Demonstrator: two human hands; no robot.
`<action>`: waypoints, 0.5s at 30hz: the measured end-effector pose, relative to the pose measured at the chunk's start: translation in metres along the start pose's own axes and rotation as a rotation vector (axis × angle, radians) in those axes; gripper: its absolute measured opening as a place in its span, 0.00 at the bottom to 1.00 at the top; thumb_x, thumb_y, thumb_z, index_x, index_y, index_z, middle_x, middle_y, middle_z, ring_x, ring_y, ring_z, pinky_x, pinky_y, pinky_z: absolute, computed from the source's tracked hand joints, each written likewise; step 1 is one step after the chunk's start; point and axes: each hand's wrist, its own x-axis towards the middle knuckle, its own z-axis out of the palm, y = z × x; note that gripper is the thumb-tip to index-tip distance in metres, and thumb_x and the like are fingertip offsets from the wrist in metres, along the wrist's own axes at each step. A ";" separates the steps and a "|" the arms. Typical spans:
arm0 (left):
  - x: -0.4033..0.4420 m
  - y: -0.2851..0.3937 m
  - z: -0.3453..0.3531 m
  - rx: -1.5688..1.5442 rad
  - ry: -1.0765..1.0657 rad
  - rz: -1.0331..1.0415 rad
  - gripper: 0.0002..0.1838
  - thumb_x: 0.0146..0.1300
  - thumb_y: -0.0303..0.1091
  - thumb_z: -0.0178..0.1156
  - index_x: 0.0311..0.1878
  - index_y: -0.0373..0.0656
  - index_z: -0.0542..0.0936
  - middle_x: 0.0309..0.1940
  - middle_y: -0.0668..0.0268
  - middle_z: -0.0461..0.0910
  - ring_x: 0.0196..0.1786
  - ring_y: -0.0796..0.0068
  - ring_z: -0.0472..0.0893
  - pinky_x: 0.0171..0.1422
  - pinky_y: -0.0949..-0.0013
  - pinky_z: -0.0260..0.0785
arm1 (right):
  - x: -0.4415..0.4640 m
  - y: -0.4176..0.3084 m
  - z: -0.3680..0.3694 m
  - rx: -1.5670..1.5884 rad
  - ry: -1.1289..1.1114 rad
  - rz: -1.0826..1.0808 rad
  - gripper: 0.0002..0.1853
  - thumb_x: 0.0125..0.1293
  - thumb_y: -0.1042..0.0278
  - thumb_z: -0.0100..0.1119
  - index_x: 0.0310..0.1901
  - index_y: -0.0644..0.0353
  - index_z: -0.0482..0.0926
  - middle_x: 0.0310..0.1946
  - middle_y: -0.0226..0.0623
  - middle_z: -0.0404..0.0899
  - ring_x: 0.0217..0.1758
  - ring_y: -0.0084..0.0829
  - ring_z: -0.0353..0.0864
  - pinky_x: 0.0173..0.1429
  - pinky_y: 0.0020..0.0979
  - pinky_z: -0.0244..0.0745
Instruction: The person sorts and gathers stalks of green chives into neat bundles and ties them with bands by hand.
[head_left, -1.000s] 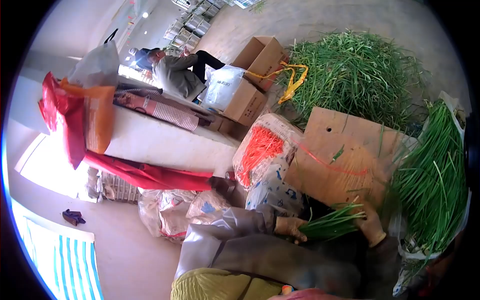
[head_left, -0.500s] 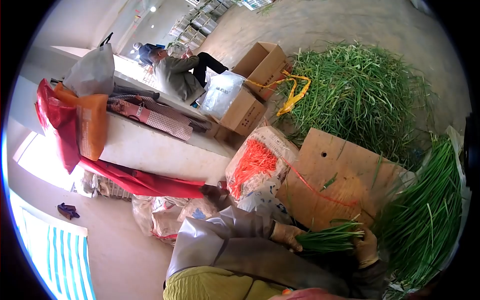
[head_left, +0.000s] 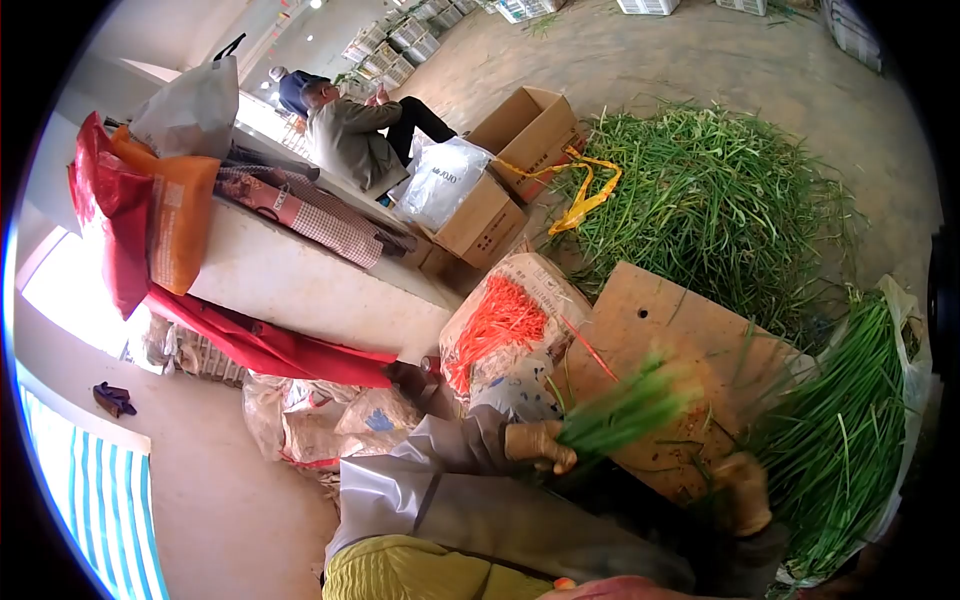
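My left hand (head_left: pixel 540 446), in a tan glove, is closed around one end of a bunch of green chives (head_left: pixel 625 408). The bunch's far end is smeared by motion above the wooden board (head_left: pixel 640 310). Apart from the bunch, my right hand (head_left: pixel 745 493), gloved too, is by the board's lower right edge; blur hides its fingers. Just right of it lies a big heap of long chives (head_left: pixel 840 430) in a pale sack. Orange-red ties (head_left: pixel 500 330) lie in a pile on a wrapped bundle left of the board.
Loose green trimmings (head_left: pixel 700 200) form a large heap on the floor beyond the board. Cardboard boxes (head_left: pixel 525 130) stand left of it, one with a yellow strap. A seated person (head_left: pixel 350 135) is farther back. Red cloth (head_left: pixel 270 345) and bags (head_left: pixel 180 220) lie along the low wall.
My left hand has swung the chives up and over the board. My right hand has come off the bunch and moved slightly right. The red tie strip across the board now shows only in part.
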 end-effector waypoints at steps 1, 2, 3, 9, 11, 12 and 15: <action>-0.001 0.009 0.000 0.000 0.000 -0.001 0.12 0.60 0.37 0.58 0.43 0.41 0.74 0.18 0.72 0.72 0.17 0.86 0.66 0.20 0.81 0.56 | 0.000 0.009 0.016 -0.143 -0.009 -0.053 0.08 0.58 0.66 0.57 0.34 0.59 0.71 0.27 0.35 0.72 0.25 0.28 0.70 0.28 0.32 0.69; -0.002 0.016 0.000 -0.041 0.014 0.113 0.11 0.60 0.38 0.58 0.41 0.42 0.74 0.19 0.72 0.72 0.16 0.86 0.65 0.20 0.81 0.57 | 0.000 0.016 0.027 -0.318 -0.403 -0.012 0.07 0.57 0.67 0.58 0.35 0.59 0.73 0.29 0.36 0.73 0.26 0.28 0.71 0.30 0.33 0.71; 0.000 0.022 0.001 -0.084 0.025 0.228 0.10 0.60 0.38 0.58 0.38 0.42 0.75 0.20 0.72 0.73 0.16 0.86 0.65 0.20 0.82 0.57 | -0.002 0.018 0.033 -0.489 -0.800 0.034 0.07 0.56 0.69 0.59 0.36 0.60 0.75 0.31 0.38 0.75 0.27 0.28 0.72 0.31 0.33 0.72; 0.043 0.055 -0.001 -0.042 -0.071 0.217 0.10 0.60 0.38 0.58 0.36 0.41 0.74 0.20 0.70 0.73 0.15 0.86 0.66 0.18 0.81 0.56 | 0.007 -0.006 0.004 0.444 -0.410 0.397 0.15 0.59 0.67 0.58 0.45 0.66 0.76 0.41 0.44 0.78 0.27 0.26 0.73 0.36 0.32 0.72; 0.059 0.080 0.004 0.013 -0.085 0.136 0.09 0.61 0.37 0.57 0.32 0.42 0.74 0.21 0.70 0.73 0.16 0.86 0.65 0.20 0.81 0.57 | 0.014 -0.025 0.007 0.532 -0.389 0.581 0.15 0.58 0.67 0.59 0.44 0.69 0.77 0.40 0.46 0.79 0.23 0.25 0.73 0.33 0.31 0.72; 0.071 0.084 0.000 0.076 -0.103 0.083 0.09 0.62 0.38 0.56 0.32 0.42 0.75 0.21 0.71 0.73 0.17 0.87 0.64 0.22 0.81 0.57 | 0.018 -0.025 0.012 0.587 -0.557 0.625 0.16 0.61 0.65 0.56 0.46 0.68 0.76 0.40 0.45 0.79 0.24 0.24 0.73 0.33 0.31 0.72; 0.087 0.112 0.008 0.025 -0.205 0.021 0.11 0.59 0.39 0.58 0.32 0.40 0.76 0.18 0.70 0.72 0.16 0.86 0.66 0.19 0.81 0.56 | 0.020 0.012 0.005 0.673 -0.777 0.630 0.16 0.62 0.68 0.54 0.50 0.65 0.74 0.43 0.44 0.78 0.27 0.24 0.74 0.33 0.31 0.73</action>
